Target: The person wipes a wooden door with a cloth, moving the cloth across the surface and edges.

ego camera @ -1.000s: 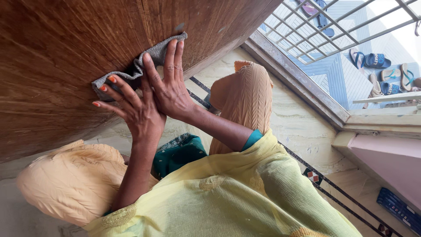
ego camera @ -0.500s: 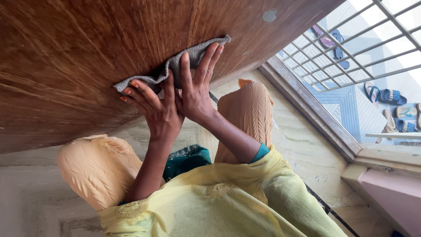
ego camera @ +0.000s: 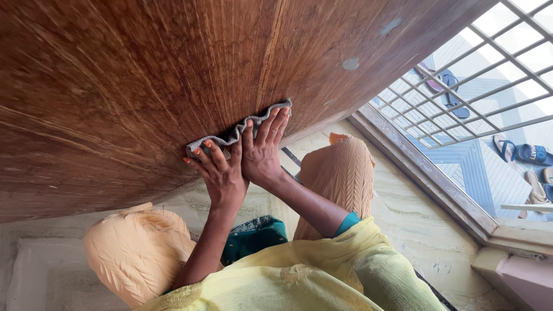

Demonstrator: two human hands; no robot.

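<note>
A grey cloth (ego camera: pixel 249 123) lies bunched against a large brown wooden door panel (ego camera: pixel 132 86), near the panel's lower edge. My left hand (ego camera: pixel 220 174) presses on the cloth's left part, fingers spread, with orange-painted nails. Beside it and touching it, my right hand (ego camera: pixel 262 151) lies flat on the cloth's right part, fingertips reaching the cloth's top edge. Both forearms rise from my yellow garment (ego camera: pixel 299 276). My knees in peach trousers (ego camera: pixel 337 173) show below the hands.
A pale spot (ego camera: pixel 350 63) marks the wood to the upper right of the cloth. A metal grille (ego camera: pixel 489 69) stands at the right, with several sandals (ego camera: pixel 521 152) on a blue and white floor beyond it. Pale stone floor (ego camera: pixel 403 207) lies below.
Both hands and the cloth have slid down the wood toward its lower edge, and the cloth is now more bunched. The view has shifted with them.
</note>
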